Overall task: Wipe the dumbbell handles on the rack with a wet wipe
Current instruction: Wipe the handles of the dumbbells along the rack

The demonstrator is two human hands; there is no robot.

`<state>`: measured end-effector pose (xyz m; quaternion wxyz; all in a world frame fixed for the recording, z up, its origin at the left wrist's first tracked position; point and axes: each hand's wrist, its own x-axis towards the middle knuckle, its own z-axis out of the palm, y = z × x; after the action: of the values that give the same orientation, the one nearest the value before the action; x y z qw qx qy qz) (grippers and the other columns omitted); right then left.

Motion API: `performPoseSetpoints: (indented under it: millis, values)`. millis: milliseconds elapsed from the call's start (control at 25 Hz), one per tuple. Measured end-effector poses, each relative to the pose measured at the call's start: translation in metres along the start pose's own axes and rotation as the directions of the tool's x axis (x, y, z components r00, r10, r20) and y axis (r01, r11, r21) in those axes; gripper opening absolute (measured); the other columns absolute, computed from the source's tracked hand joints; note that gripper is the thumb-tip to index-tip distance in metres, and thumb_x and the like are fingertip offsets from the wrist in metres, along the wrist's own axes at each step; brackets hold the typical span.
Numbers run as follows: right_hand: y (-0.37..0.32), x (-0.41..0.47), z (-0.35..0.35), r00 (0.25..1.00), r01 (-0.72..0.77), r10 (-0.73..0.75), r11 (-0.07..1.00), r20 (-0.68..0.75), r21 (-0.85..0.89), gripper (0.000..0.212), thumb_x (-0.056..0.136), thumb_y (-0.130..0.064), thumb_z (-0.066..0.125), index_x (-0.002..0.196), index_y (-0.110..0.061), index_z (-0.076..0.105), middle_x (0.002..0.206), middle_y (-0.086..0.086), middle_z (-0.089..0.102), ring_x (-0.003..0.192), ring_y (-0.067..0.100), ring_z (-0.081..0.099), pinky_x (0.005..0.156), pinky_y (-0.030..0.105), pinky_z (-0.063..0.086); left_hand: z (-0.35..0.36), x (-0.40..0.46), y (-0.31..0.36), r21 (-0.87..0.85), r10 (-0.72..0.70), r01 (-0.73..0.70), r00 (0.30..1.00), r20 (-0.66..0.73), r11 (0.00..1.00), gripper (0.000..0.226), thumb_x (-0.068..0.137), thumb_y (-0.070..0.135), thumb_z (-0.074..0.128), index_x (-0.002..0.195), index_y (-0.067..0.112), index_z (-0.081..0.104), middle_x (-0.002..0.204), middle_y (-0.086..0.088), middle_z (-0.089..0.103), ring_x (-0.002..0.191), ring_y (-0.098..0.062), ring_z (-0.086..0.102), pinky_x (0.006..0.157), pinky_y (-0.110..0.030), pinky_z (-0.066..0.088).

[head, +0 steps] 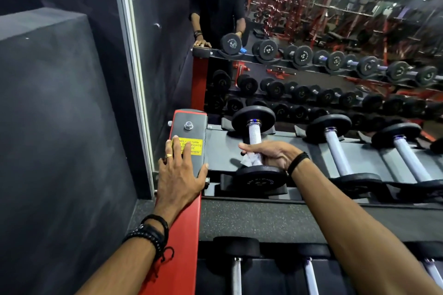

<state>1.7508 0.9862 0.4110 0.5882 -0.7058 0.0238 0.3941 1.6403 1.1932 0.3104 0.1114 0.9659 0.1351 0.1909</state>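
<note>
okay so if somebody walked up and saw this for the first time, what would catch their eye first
Probably the right hand near the middle, wrapped round the handle of the leftmost dumbbell on the top shelf with a white wet wipe bunched under the fingers. Next, the left hand resting flat on the red rack end post, partly covering a yellow sticker. Behind them, a big mirror reflects the whole scene.

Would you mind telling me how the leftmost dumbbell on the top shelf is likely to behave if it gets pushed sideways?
The dumbbell probably feels heavy for its size, given its thick solid plates. Its round ends could roll, but they sit in the rack cradles, so it likely stays put. The knurled handle the right hand grips with the wet wipe should resist slipping.
</note>
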Motion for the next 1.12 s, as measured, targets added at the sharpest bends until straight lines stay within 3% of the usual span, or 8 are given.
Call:
performPoseSetpoints:
  millis: [280,440,560,640,800,960,1040,1120]
  values:
    - [0.006,-0.004,-0.001,0.968,0.111,-0.202,0.878,-0.15,-0.465,0.014,0.077,0.004,0.068,0.081,-0.008,0.061,0.077,0.007,0.063,0.065,0.016,0.057,0.059,0.024,0.047,0.001,-0.001,-0.002,-0.026,0.002,-0.003,1.0,-0.025,1.0,0.078,0.089,0.062,0.042,0.146,0.011,0.034,0.159,-0.018,0.021,0.146,-0.035,0.021,0.103,-0.056,0.042]
    - [0.011,-0.023,-0.017,0.898,0.101,-0.349,0.756,-0.268,-0.646,0.047,0.067,-0.012,0.085,0.098,-0.02,0.052,0.082,0.005,0.064,0.069,0.017,0.059,0.059,0.026,0.044,0.001,-0.001,-0.001,-0.014,-0.002,0.002,1.0,-0.018,1.0,0.078,0.09,0.063,0.039,0.146,0.01,0.033,0.16,-0.018,0.019,0.147,-0.034,0.019,0.105,-0.055,0.041]
    - [0.012,-0.027,-0.013,0.8,0.15,-0.502,0.698,-0.329,-0.7,0.04,0.063,-0.006,0.086,0.078,-0.021,0.052,0.067,-0.004,0.055,0.056,0.008,0.051,0.057,0.027,0.044,0.002,-0.001,-0.001,-0.014,-0.003,0.003,1.0,-0.023,1.0,0.077,0.089,0.062,0.041,0.146,0.009,0.034,0.16,-0.019,0.019,0.147,-0.035,0.02,0.105,-0.056,0.041]
    - [0.001,-0.022,0.002,0.712,0.227,-0.626,0.633,-0.317,-0.74,0.03,0.071,0.005,0.07,0.066,-0.019,0.054,0.057,-0.007,0.055,0.045,-0.002,0.05,0.051,0.013,0.043,0.001,-0.002,0.0,-0.02,0.004,-0.004,1.0,-0.021,1.0,0.077,0.089,0.061,0.042,0.146,0.009,0.034,0.16,-0.019,0.02,0.147,-0.035,0.02,0.104,-0.056,0.041]
    - [-0.024,0.001,0.012,0.456,0.292,-0.81,0.528,-0.369,-0.798,0.024,0.076,0.005,0.057,0.069,-0.016,0.066,0.069,0.002,0.065,0.058,0.002,0.053,0.057,0.016,0.039,-0.001,-0.003,-0.001,-0.009,0.006,-0.007,1.0,-0.02,1.0,0.077,0.089,0.062,0.042,0.146,0.011,0.034,0.16,-0.018,0.021,0.146,-0.035,0.022,0.103,-0.054,0.043]
    - [0.002,-0.022,0.0,0.658,0.132,-0.732,0.342,-0.176,-0.93,0.005,0.075,-0.007,0.069,0.073,-0.01,0.073,0.072,0.006,0.068,0.068,0.018,0.059,0.057,0.023,0.043,0.0,-0.002,0.0,-0.008,0.004,-0.004,1.0,-0.021,1.0,0.077,0.089,0.062,0.043,0.145,0.01,0.035,0.159,-0.019,0.021,0.146,-0.035,0.022,0.102,-0.054,0.043]
    - [0.008,-0.033,-0.004,0.759,0.122,-0.633,0.37,-0.154,-0.921,0.013,0.072,-0.016,0.079,0.068,-0.009,0.069,0.062,0.002,0.063,0.059,0.014,0.056,0.049,0.016,0.037,-0.001,-0.002,0.0,0.005,0.001,-0.001,1.0,-0.025,1.0,0.077,0.089,0.061,0.043,0.144,0.009,0.036,0.158,-0.02,0.023,0.146,-0.036,0.023,0.101,-0.054,0.044]
    - [0.0,-0.024,-0.007,0.706,0.11,-0.655,0.475,-0.268,-0.873,0.028,0.075,-0.024,0.08,0.065,-0.003,0.064,0.059,0.004,0.062,0.056,0.015,0.054,0.049,0.019,0.037,-0.001,-0.002,0.001,0.0,0.006,-0.006,1.0,-0.016,1.0,0.077,0.088,0.062,0.042,0.145,0.009,0.036,0.158,-0.02,0.023,0.146,-0.036,0.023,0.101,-0.054,0.044]
